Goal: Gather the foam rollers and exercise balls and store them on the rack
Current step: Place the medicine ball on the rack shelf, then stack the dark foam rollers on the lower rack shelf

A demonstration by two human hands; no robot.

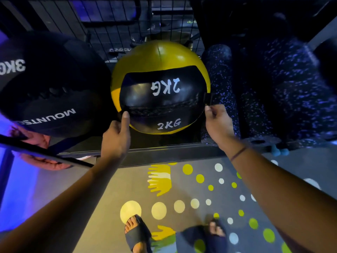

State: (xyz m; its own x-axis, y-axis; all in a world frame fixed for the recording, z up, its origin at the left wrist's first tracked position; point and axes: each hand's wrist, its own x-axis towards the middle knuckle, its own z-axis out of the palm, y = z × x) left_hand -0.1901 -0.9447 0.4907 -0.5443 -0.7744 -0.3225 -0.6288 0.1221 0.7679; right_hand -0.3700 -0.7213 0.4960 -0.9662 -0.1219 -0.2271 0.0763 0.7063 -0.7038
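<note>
A yellow and black ball marked 2KG (160, 57) sits on the rack shelf (164, 152), in front of its wire mesh back. My left hand (116, 136) is at the ball's lower left, thumb pressed on the black panel and fingers curled. My right hand (218, 123) grips the ball's right edge with thumb and curled fingers. A larger black ball marked 3KG (51, 99) rests against it on the left. Two dark speckled foam rollers (220, 84) (300, 92) lie on the shelf to the right.
A dark bar (45, 152) runs diagonally across the lower left, over a reddish round object (34, 141). Small teal items (280, 151) sit under the right roller's end. Below is a grey floor with yellow and white dots (158, 209), where my feet stand in slides.
</note>
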